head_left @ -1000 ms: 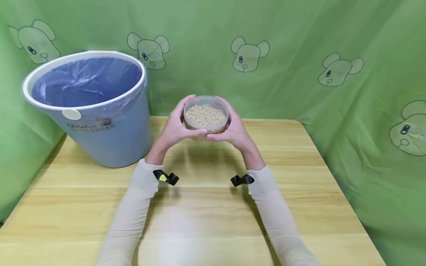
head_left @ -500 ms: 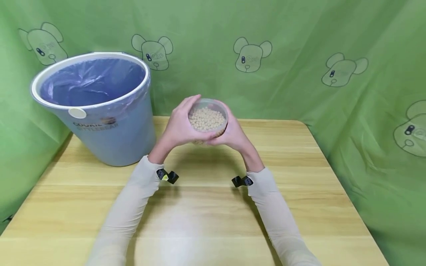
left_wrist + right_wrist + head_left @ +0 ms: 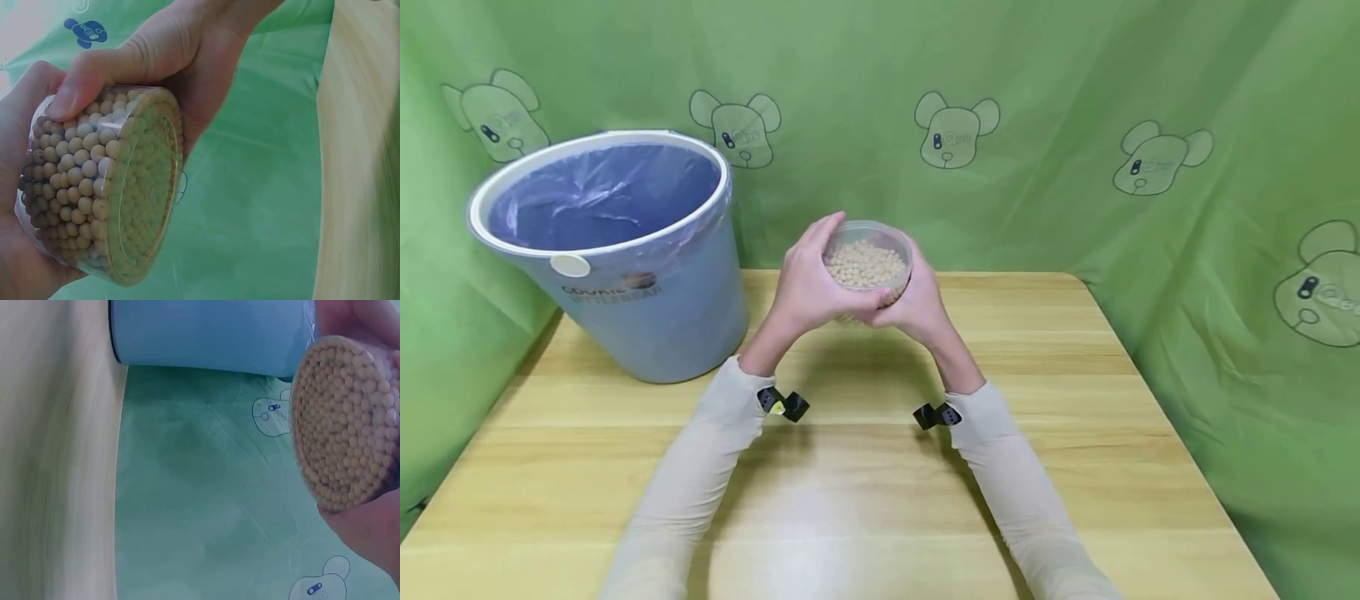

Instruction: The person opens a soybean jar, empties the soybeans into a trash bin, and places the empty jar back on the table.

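Both hands hold a clear round plastic tub (image 3: 147, 194) up over the far part of the table. Many small, round, pale beige balls (image 3: 865, 265) fill most of it, and its top is uncovered. My left hand (image 3: 811, 287) wraps the tub's left side. On the opposite side, my right hand (image 3: 921, 302) grips it. The thumbs come together at the near side, the left one overlapping the right in the head view. From below, both wrist views show the tub's flat bottom with balls pressed against it. Fingers on the far side are largely hidden in the head view.
A blue bin (image 3: 662, 325) with a white rim and a thin plastic liner (image 3: 602, 187) stands at the table's back left, left of the tub. A green curtain (image 3: 850, 150) with bear-head drawings hangs behind and beside the wooden table (image 3: 865, 500).
The left hand has shifted round the tub, and its thumb now crosses over the right thumb. The tub stays held at about the same place. The head view has moved slightly.
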